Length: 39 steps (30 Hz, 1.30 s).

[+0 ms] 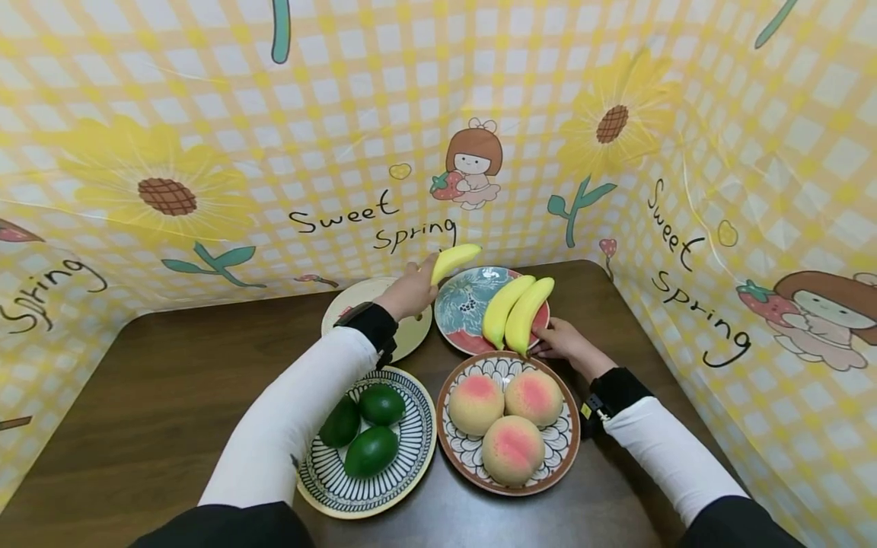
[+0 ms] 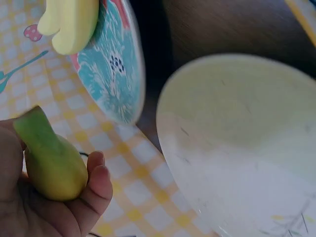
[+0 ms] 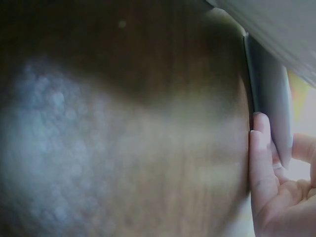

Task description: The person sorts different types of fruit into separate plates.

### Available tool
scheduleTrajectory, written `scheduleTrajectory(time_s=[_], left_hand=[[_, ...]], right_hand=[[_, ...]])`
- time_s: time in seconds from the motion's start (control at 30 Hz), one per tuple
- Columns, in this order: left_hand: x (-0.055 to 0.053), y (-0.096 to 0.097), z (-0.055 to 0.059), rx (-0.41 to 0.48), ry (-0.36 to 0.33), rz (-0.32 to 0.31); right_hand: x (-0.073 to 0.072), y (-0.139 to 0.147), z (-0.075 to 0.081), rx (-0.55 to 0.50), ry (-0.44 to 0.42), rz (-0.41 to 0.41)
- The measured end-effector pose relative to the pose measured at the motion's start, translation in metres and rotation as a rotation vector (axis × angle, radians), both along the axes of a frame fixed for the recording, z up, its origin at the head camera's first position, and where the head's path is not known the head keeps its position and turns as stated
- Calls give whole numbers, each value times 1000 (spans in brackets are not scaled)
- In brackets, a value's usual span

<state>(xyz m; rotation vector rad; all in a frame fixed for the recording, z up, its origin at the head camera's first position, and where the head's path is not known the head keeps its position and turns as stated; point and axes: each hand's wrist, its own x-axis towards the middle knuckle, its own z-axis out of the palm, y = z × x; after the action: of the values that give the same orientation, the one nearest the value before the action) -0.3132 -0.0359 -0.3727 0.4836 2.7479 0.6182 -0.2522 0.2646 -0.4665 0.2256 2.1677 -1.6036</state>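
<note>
A yellow banana [image 1: 455, 259] is gripped in my left hand [image 1: 409, 291], above the gap between the pale cream plate [image 1: 342, 301] and the blue-and-red flowered plate [image 1: 455, 312]. In the left wrist view the fingers curl round the banana [image 2: 54, 168], its green stem end facing the camera. Two more bananas [image 1: 518, 308] lie side by side on the flowered plate. At that plate's right rim is my right hand [image 1: 558, 340]. The right wrist view shows the plate's edge [image 3: 271, 84] between thumb and fingers, the fingers low by the tabletop.
Nearest me on the right, a brown-rimmed plate [image 1: 569, 457] bears three peaches [image 1: 514, 449]. Beside it, a black-and-white patterned plate [image 1: 411, 457] holds three green avocado-like fruits [image 1: 371, 451], partly behind my left sleeve. Checkered cloth [image 1: 342, 114] walls the wooden table [image 1: 171, 426] at the back and sides.
</note>
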Motion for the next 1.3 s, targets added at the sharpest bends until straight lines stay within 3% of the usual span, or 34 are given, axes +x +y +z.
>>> scheduleTrajectory(time_s=[0.2, 0.6, 1.3], left_hand=[[-1, 20, -6, -12, 4, 48], [-1, 43, -33, 28, -156, 123], [-7, 72, -54, 31, -170, 31]], right_hand=[[1, 0, 0, -10, 3, 6], [-1, 2, -3, -36, 16, 12], [-5, 3, -3, -15, 9, -26]])
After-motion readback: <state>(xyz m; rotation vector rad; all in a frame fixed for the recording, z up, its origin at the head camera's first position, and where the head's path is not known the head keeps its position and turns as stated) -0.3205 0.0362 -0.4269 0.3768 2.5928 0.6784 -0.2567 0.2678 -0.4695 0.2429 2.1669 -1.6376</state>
